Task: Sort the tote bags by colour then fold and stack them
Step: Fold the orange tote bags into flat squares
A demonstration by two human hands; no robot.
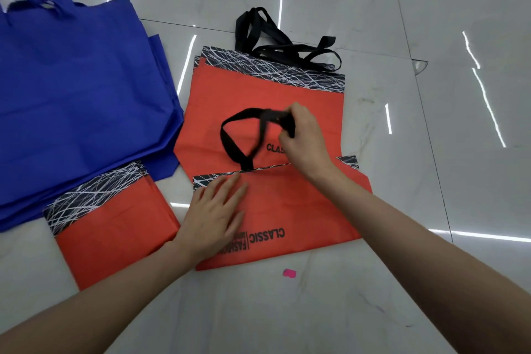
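Bare forearms reach in from the bottom edge over a glossy pale tiled floor (373, 23), where a small pink scrap (289, 273) lies just in front of the work. A person's left hand (214, 217) lies flat, fingers spread and gripping nothing, pressing on the nearest orange tote bag (293, 210), which is printed "CLASSIC" and carries a black band crossed with white lines along its far edge. The right hand (304, 141) is closed around that bag's black handles (244, 135), pinching the straps into a raised loop above the orange fabric. Beneath and beyond it lies a stack of orange tote bags (258, 95) spread flat, their own black straps (281, 40) tangled on the tiles at the far end. Left of the hands sits a folded orange bag (115, 227), its patterned band turned toward a pile of blue tote bags (80, 89) and tucked slightly under its near edge. The blue pile fills the left side, its handles running off toward the upper left corner.
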